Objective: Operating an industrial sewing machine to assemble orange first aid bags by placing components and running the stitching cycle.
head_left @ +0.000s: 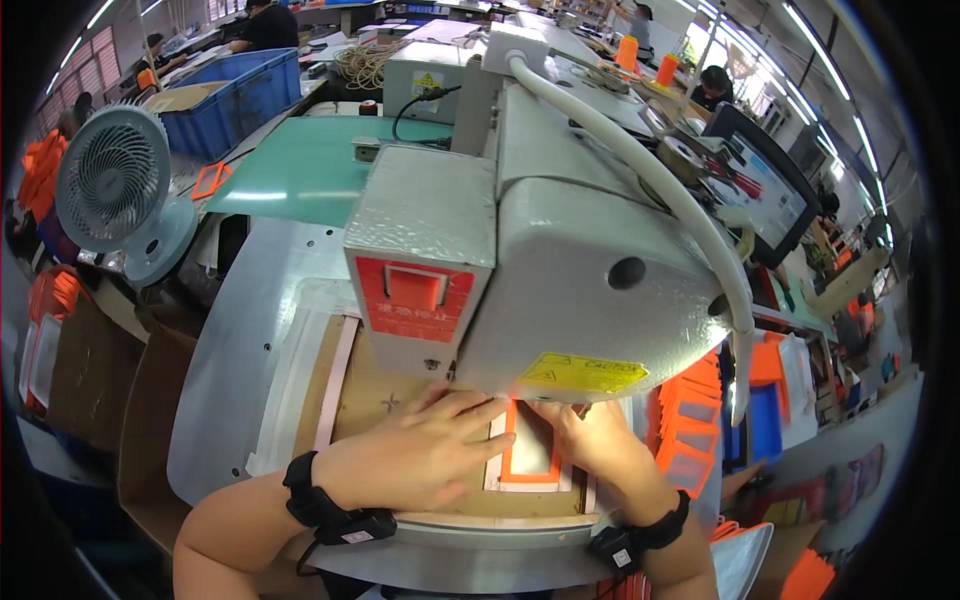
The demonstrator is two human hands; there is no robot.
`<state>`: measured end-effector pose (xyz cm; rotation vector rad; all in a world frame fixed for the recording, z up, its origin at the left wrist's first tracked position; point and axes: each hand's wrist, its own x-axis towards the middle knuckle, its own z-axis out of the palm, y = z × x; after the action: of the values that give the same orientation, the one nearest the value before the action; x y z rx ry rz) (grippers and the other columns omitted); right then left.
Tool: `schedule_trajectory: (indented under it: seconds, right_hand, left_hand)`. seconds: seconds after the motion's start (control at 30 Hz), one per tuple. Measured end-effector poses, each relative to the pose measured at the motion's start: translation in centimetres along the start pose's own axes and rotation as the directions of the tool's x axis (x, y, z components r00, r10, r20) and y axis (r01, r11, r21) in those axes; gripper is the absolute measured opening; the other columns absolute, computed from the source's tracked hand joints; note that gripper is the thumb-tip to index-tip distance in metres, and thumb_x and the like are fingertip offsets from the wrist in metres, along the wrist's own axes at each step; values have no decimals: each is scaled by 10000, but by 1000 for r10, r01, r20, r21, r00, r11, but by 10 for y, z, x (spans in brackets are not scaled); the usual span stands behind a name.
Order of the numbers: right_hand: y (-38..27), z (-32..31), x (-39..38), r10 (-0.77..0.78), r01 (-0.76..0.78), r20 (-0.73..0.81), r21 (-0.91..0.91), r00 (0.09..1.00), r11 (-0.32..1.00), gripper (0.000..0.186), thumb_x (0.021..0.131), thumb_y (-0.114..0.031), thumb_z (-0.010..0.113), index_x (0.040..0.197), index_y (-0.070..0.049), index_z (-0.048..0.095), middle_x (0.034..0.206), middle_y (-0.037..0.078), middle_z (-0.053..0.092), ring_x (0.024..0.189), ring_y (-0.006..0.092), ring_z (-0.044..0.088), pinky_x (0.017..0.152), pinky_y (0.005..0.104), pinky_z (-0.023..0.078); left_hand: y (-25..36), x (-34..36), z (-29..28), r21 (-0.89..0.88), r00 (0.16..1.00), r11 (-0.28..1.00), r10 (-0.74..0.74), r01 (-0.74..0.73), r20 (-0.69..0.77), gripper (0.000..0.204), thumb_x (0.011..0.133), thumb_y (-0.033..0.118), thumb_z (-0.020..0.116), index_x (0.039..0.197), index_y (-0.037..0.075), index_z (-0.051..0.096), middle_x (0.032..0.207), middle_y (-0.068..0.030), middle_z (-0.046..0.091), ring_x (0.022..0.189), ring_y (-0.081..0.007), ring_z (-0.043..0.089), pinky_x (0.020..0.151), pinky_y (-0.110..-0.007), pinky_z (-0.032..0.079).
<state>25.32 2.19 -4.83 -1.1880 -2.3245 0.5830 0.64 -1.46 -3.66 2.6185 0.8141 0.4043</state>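
A small rectangular piece with an orange border [530, 479] and a pale middle lies on the tan board [385, 385] under the grey machine head [560, 270]. My left hand [430, 450] is spread flat over the board, its fingertips touching the left side of the orange border. On the other side of the piece, my right hand [595, 440] has its fingers bent together by its upper right edge, close under the machine head. A small dark bit shows at those fingers, too small to name. The machine head hides the far end of the piece.
A grey box with a red switch [415, 290] stands left of the head. Stacked orange-bordered pieces [690, 410] lie at right, near a blue bin [765, 425]. Farther off are a fan [115, 185], a blue crate [235, 105], a monitor [765, 190] and several people.
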Motion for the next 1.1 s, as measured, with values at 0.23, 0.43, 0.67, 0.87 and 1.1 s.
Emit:
schedule_trajectory:
  seconds: [0.23,0.43,0.67,0.87,1.1]
  right_hand:
    - [-5,-26,-9,-201,266,232,-301,952,916,480,718,-59,678,1195,-97,716,1025,92,673,1027,285,608,1005,425,436]
    - [-2,-42,-16,-116,157,234,-164,965,974,439,756,-102,722,1189,-41,683,1126,103,626,1077,293,589,971,410,471]
    - [-11,-40,-23,6,65,249,-275,968,959,580,685,-243,835,1181,-9,645,1117,127,651,1124,313,582,988,442,413]
    - [-11,-36,-25,12,70,245,-327,970,942,571,666,-209,834,1160,-5,633,1136,115,635,1166,299,572,1083,481,383]
    - [-13,-28,-20,22,154,287,-578,958,801,263,832,-69,615,1073,0,694,1142,74,635,1116,265,611,1134,526,370]
  left_hand:
    - [-3,-1,-3,108,993,993,43,-55,111,578,756,123,706,1324,177,616,1487,-171,412,1362,-386,398,1105,-536,349]
    - [12,3,-7,120,990,990,57,-73,131,558,753,117,691,1300,218,645,1429,-187,456,1353,-416,398,1093,-588,323]
    - [21,4,-1,185,993,981,43,-64,114,582,740,133,722,1306,232,636,1421,-183,474,1339,-389,433,1077,-602,341]
    - [23,2,3,131,990,989,44,-61,132,600,770,100,684,1351,221,596,1428,-169,486,1329,-365,479,1058,-616,363]
    - [23,2,3,143,987,988,39,-62,154,572,814,82,631,1370,207,579,1446,-178,451,1346,-365,439,1069,-621,350]
